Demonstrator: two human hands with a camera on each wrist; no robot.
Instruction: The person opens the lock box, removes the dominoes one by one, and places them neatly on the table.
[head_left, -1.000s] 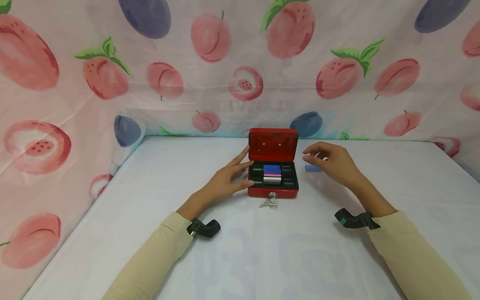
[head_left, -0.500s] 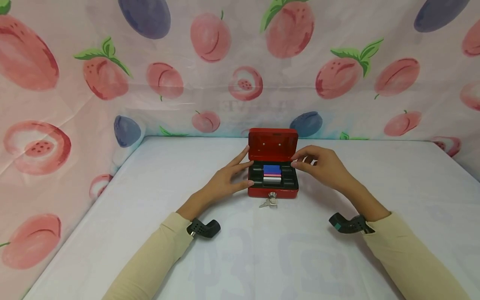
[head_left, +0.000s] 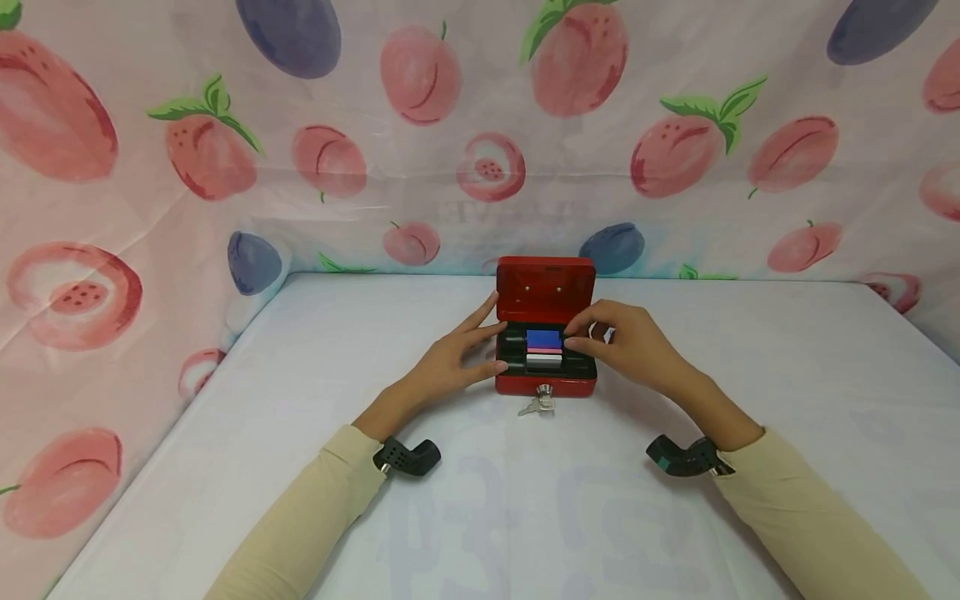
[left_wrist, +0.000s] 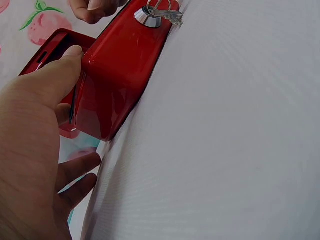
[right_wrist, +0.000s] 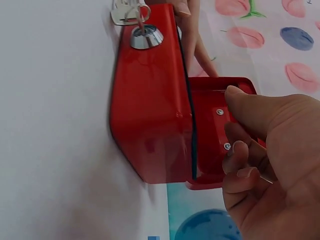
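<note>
1. Shifted right hand [head_left: 628,337] leftward over red box [head_left: 575,387]; loosely bent, nothing visibly gripped, just beside blue block [head_left: 543,338] inside.
2. Resting left hand [head_left: 441,365], fingers spread, on box's left edge, probably steadying.
3. Lid [head_left: 545,296] raised, presumably for access.

box [head_left: 517,386] on table [head_left: 465,500], blocks [head_left: 543,340] inside (keys [head_left: 537,405] in front)

Left hand [head_left: 447,364] just left of centre, fingers spread; right hand [head_left: 628,343] right of centre, fingers bent, thumb apart. Arms [head_left: 303,512] slant in from bottom.
</note>
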